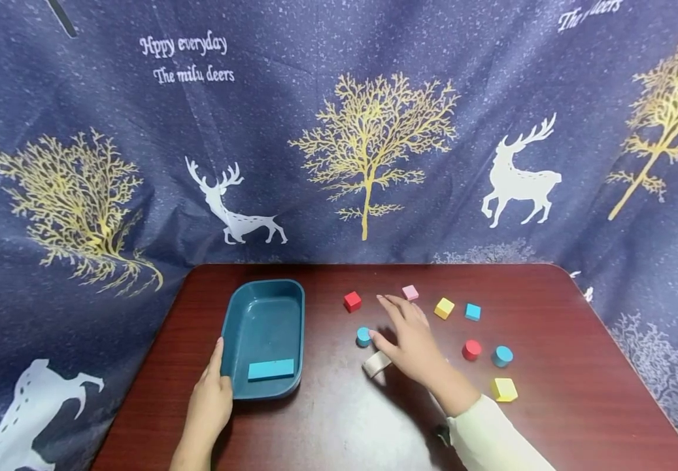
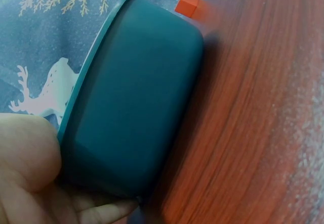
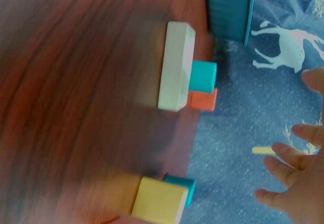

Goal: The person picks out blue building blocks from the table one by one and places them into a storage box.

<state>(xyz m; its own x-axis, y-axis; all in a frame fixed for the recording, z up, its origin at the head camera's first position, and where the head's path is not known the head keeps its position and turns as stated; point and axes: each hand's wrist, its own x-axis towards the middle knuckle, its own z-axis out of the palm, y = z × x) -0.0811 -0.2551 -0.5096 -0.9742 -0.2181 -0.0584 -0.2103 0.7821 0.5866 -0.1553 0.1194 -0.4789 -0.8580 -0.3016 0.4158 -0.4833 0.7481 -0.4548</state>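
Observation:
A dark teal plastic basin stands on the left of the table, with a flat turquoise rectangular block inside at its near end. My left hand grips the basin at its near left corner; in the left wrist view the thumb is at the rim and fingers reach under the wall. My right hand is over the table with fingers spread, nothing held in them. Below it lies a whitish bar-shaped block, partly hidden by the hand in the head view. A blue cylinder sits just beside the right thumb.
Beyond the right hand are a red cube, a pink block, a yellow cube and a blue block. Nearer right stand a red cylinder, another blue cylinder and a second yellow block. A printed curtain hangs behind the table.

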